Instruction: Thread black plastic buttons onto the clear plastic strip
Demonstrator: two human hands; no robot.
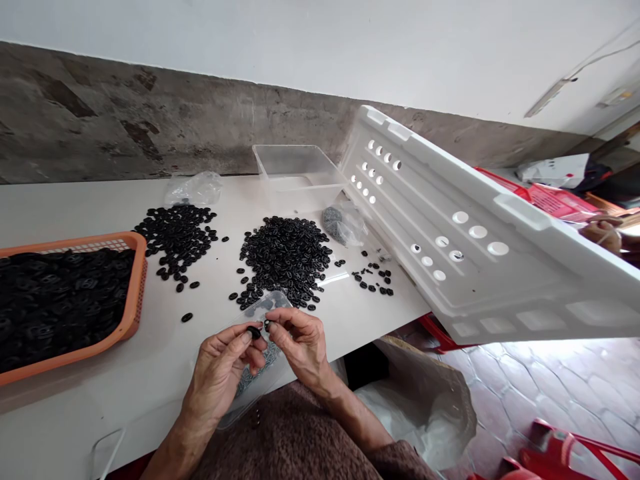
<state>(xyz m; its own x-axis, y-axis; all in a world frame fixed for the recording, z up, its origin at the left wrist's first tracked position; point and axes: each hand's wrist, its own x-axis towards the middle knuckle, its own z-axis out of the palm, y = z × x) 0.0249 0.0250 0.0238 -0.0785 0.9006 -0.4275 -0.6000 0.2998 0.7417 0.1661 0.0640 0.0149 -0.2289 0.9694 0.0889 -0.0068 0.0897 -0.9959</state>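
Observation:
My left hand (223, 363) pinches a black oval plastic piece (254, 332) between thumb and fingers. Close beside it, my right hand (303, 340) has its thumb and forefinger closed on a small dark piece (268, 325), too small to identify. Both hands are held over a see-through plastic tub (283, 300), which contains many small grey metal parts (260, 370) that look like screws. Just beyond the hands lies a large heap of small black oval pieces (285, 257). A second heap of black oval pieces (175, 237) lies further left.
An orange basket (135, 287) full of black parts stands at the left. Behind the heaps are a translucent box (300, 187) and plastic bags (195, 189). A large white crate (450, 187) leans over the table's right side. Another person's hand (603, 233) shows at far right.

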